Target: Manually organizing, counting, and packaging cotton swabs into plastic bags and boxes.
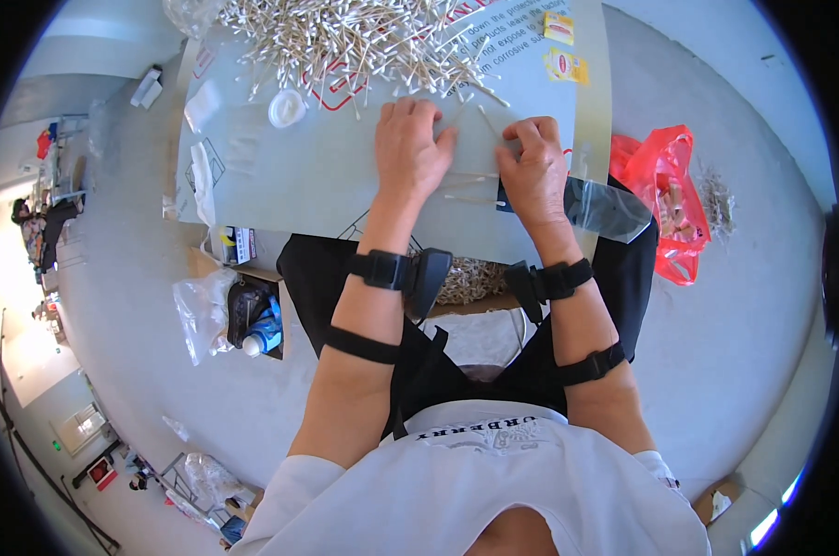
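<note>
A large heap of cotton swabs [345, 42] lies at the far side of the table. My left hand [408, 153] rests palm down just below its near edge. Its fingers bend toward the tabletop, and the thumb stands apart from them; I see nothing held. To the right, my right hand [535, 171] is closed, thumb against fingers, with a single cotton swab [488, 120] sticking out up and to the left. A few loose cotton swabs [473, 198] lie on the table between my hands and nearer to me.
The table [280, 185] bears a round white lid [287, 108] and small yellow packets [566, 67]. A dark transparent film [610, 208] overhangs its near right edge. On the floor are a red plastic bag [665, 199] at right and a box with a blue bottle [266, 329] at left. An open carton of swabs [475, 281] sits below the table edge.
</note>
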`<state>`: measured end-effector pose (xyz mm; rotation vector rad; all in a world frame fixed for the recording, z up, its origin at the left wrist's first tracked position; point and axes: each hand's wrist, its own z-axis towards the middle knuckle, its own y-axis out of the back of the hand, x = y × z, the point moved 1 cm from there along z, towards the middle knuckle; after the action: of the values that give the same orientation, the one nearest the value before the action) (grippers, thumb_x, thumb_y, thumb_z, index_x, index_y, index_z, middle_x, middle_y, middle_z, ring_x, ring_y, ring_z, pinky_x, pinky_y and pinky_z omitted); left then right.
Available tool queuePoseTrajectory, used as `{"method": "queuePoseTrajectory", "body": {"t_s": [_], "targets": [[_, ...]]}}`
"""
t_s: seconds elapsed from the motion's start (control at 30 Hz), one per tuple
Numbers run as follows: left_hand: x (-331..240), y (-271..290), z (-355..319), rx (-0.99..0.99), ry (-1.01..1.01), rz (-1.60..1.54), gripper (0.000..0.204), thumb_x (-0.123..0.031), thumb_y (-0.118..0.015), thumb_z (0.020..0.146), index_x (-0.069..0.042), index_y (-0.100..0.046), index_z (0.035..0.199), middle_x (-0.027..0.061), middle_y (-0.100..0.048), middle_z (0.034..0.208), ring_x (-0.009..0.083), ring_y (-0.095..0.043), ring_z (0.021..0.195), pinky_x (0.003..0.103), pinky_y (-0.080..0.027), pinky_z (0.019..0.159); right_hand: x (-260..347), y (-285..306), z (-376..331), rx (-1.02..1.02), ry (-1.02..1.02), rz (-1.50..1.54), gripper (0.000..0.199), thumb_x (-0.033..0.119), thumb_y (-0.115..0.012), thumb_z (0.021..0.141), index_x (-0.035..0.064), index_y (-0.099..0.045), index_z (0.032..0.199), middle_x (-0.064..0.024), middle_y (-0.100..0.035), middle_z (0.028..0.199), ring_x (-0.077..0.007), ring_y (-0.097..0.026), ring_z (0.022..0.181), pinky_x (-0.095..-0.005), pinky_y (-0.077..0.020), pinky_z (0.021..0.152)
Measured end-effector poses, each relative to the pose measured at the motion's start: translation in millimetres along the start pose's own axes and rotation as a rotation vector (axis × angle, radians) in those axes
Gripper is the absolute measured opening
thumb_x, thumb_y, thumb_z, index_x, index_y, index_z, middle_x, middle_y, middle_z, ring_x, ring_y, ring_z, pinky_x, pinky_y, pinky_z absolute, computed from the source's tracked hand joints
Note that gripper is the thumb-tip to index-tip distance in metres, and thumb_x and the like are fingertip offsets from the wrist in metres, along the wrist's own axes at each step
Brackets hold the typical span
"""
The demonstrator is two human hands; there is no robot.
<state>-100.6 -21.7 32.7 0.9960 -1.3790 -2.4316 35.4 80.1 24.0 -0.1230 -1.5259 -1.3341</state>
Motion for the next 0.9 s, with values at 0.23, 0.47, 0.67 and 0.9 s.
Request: {"method": "queuePoseTrajectory", "body": {"t_s": [0.23, 0.47, 0.67, 0.9], "targets": [[7, -7, 12, 0.004, -0.031, -0.097, 0.010, -0.002, -0.071, 0.071, -0.008, -0.065, 0.077, 0.0081, -0.060, 0.082, 0.0314, -0.056, 0.085, 0.042, -0.047, 0.074, -6, 9, 2, 0.055, 0.108, 0.102, 0.008, 0.002, -0.064, 0.075, 0.0062, -0.067, 0.080, -0.0117, -0.057, 0.096, -0.0323, -0.062, 0.083, -0.0412, -0.0516, 0.071], [-3, 1, 2, 0.180, -0.111, -0.101, 0.009, -0.005, -0.070, 0.076, -0.010, -0.067, 0.083, 0.0065, -0.060, 0.083, 0.0291, -0.057, 0.088, 0.040, -0.049, 0.076, -7, 11, -4, 0.117, 0.147, 0.127, 0.006, 0.003, -0.066, 0.074, 0.0067, -0.068, 0.079, -0.0097, -0.058, 0.089, -0.0297, -0.062, 0.083, -0.0401, -0.0514, 0.072], [-4, 5, -18, 0.204, -0.119, -0.115, 0.011, 0.000, -0.065, 0.076, -0.008, -0.067, 0.083, 0.0066, -0.059, 0.085, 0.0299, -0.056, 0.089, 0.040, -0.048, 0.079, -9, 14, -8, 0.191, 0.069, 0.225, 0.012, -0.002, -0.065, 0.074, 0.0031, -0.067, 0.085, -0.0104, -0.060, 0.092, -0.0282, -0.064, 0.077, -0.0363, -0.0514, 0.070], [-3, 13, -35, 0.195, -0.123, -0.185, 0.018, 0.007, -0.059, 0.077, -0.007, -0.068, 0.084, 0.0064, -0.059, 0.088, 0.0289, -0.055, 0.090, 0.039, -0.047, 0.080, -8, 18, -8, 0.099, -0.015, 0.303, 0.015, -0.007, -0.064, 0.076, -0.0009, -0.064, 0.090, -0.0114, -0.060, 0.093, -0.0218, -0.064, 0.074, -0.0317, -0.0518, 0.068]]}}
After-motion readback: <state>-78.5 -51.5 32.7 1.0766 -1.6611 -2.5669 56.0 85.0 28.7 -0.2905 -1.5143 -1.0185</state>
